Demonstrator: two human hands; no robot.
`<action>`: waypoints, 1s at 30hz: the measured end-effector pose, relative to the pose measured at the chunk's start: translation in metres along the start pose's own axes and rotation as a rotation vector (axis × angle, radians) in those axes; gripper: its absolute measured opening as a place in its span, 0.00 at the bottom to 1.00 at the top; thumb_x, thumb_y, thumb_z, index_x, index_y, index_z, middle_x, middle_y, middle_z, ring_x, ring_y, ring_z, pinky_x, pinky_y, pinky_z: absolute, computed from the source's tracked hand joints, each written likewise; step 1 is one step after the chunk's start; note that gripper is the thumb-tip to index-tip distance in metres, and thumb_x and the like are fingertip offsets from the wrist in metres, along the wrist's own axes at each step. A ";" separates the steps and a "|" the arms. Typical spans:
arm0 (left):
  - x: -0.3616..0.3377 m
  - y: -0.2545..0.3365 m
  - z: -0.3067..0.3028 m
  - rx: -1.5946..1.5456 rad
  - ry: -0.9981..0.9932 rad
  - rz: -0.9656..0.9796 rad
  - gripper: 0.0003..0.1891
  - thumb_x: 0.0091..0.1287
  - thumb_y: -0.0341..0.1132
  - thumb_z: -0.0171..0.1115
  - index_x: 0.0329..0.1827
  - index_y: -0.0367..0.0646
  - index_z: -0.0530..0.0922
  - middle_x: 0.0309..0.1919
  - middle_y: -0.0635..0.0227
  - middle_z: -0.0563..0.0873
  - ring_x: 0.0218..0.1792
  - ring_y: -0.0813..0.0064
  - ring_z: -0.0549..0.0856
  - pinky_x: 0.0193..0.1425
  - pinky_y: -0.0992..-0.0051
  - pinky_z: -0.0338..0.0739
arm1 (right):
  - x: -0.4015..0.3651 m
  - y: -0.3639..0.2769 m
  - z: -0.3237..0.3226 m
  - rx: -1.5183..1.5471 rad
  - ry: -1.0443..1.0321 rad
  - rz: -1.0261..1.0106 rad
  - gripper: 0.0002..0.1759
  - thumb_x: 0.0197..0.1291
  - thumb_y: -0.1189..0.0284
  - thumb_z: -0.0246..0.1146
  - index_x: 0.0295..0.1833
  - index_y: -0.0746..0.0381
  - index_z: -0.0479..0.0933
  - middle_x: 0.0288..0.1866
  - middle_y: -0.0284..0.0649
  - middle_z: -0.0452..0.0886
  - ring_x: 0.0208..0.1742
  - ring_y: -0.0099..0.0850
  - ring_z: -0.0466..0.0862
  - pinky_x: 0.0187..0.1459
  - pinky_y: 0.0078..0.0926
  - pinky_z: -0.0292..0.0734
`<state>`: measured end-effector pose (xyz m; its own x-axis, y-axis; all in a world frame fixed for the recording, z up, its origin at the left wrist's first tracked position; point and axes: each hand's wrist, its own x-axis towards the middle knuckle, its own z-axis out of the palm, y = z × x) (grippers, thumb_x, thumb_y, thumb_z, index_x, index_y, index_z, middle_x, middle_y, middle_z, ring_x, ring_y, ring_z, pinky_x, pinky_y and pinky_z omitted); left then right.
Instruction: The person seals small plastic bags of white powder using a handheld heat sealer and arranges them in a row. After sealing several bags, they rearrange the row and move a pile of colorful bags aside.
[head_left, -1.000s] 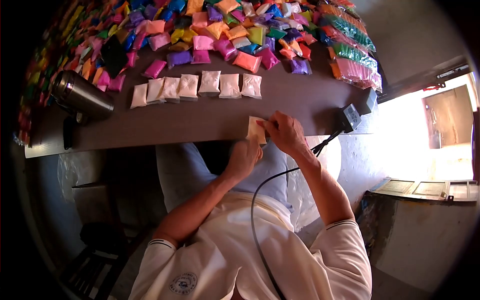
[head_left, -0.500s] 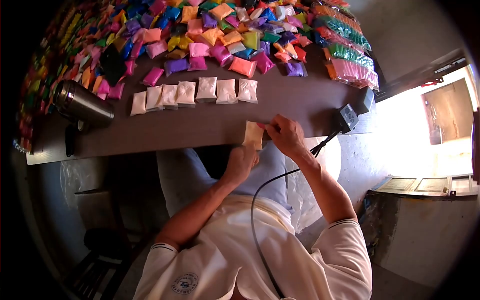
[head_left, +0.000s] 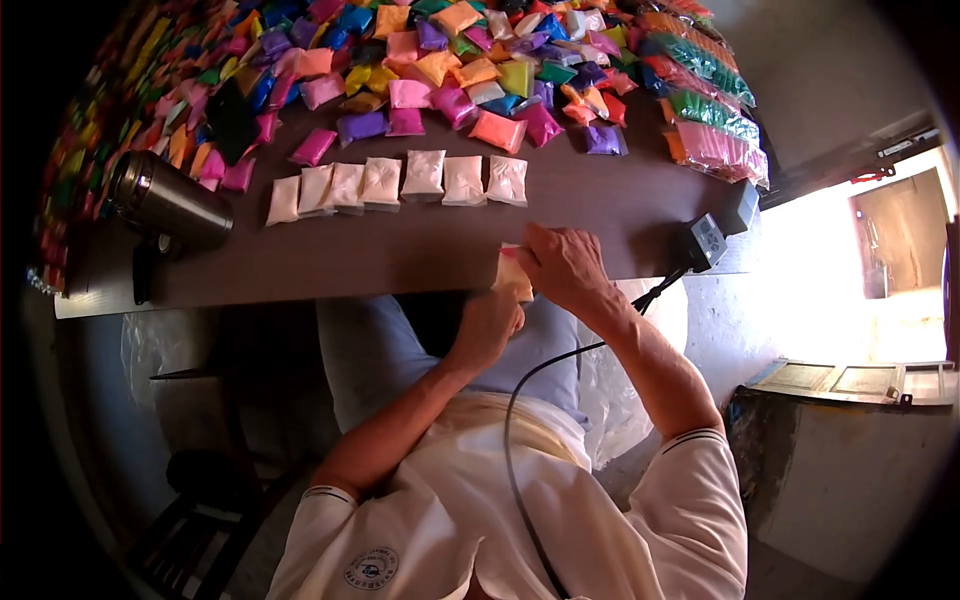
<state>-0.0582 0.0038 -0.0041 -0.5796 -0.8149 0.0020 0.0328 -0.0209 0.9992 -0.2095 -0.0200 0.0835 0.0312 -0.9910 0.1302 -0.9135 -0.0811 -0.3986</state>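
Note:
A small cream-coloured packet point(head_left: 512, 279) is held up at the table's front edge, between my two hands. Closed around its lower end is my left hand point(head_left: 487, 327). My right hand point(head_left: 570, 266) pinches the upper edge, its fingers partly covering that corner. A small red spot shows close to the right fingertips. Beyond the hands, several pale, clear-wrapped packets point(head_left: 424, 176) of similar size lie in a slightly curved row on the dark table point(head_left: 350, 250).
A large heap of bright packets point(head_left: 437, 67) covers the table's far side, with stacked bags point(head_left: 712, 147) at right. A steel flask point(head_left: 175, 203) lies at left. A black power adapter point(head_left: 704, 243) sits at right, and a cable point(head_left: 513, 450) runs across my body.
My right hand has turned over the packet's top edge and now covers more of it. The view has shifted slightly; the row of packets is unchanged.

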 end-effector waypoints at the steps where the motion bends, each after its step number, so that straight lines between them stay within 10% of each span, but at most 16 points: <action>1: -0.001 0.004 0.002 -0.129 0.038 0.001 0.31 0.76 0.50 0.42 0.14 0.41 0.61 0.11 0.71 0.67 0.17 0.81 0.68 0.22 0.78 0.61 | 0.000 -0.003 0.000 -0.057 -0.021 -0.023 0.06 0.51 0.72 0.59 0.29 0.64 0.75 0.25 0.49 0.79 0.30 0.49 0.81 0.33 0.45 0.74; 8: 0.001 0.016 0.002 -0.065 0.065 -0.113 0.33 0.75 0.53 0.43 0.12 0.41 0.61 0.11 0.70 0.67 0.16 0.82 0.67 0.21 0.79 0.60 | 0.000 0.006 -0.006 0.114 -0.079 0.081 0.06 0.51 0.71 0.60 0.31 0.62 0.77 0.27 0.47 0.80 0.32 0.49 0.81 0.34 0.44 0.75; 10: 0.000 0.010 -0.001 0.063 -0.015 -0.127 0.13 0.72 0.34 0.45 0.30 0.37 0.69 0.14 0.63 0.72 0.16 0.72 0.74 0.22 0.71 0.68 | -0.005 0.009 -0.004 0.253 -0.011 0.106 0.06 0.51 0.71 0.60 0.31 0.62 0.77 0.27 0.46 0.81 0.32 0.49 0.81 0.33 0.43 0.75; 20: -0.002 0.002 -0.003 -0.008 -0.014 -0.019 0.12 0.73 0.33 0.46 0.29 0.39 0.70 0.13 0.65 0.71 0.15 0.73 0.71 0.21 0.73 0.66 | 0.010 0.012 0.003 -0.006 -0.058 -0.047 0.09 0.51 0.68 0.62 0.30 0.63 0.77 0.25 0.46 0.79 0.30 0.46 0.81 0.33 0.39 0.75; 29: -0.002 0.005 -0.002 0.206 -0.033 0.009 0.13 0.67 0.30 0.51 0.21 0.39 0.69 0.14 0.64 0.74 0.16 0.70 0.77 0.22 0.71 0.68 | -0.023 0.008 -0.021 0.368 -0.114 0.248 0.10 0.50 0.68 0.66 0.30 0.64 0.76 0.24 0.46 0.78 0.27 0.43 0.80 0.31 0.39 0.73; 30: -0.001 0.005 0.000 0.126 -0.010 0.018 0.23 0.71 0.42 0.46 0.16 0.40 0.66 0.12 0.67 0.71 0.17 0.77 0.72 0.21 0.75 0.64 | -0.024 0.002 -0.018 0.261 -0.100 0.186 0.10 0.51 0.68 0.65 0.30 0.64 0.75 0.23 0.47 0.78 0.27 0.45 0.80 0.31 0.40 0.73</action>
<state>-0.0576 0.0043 0.0011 -0.5878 -0.8088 0.0192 -0.0594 0.0669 0.9960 -0.2196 0.0051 0.0959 -0.0751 -0.9958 -0.0517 -0.7729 0.0909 -0.6280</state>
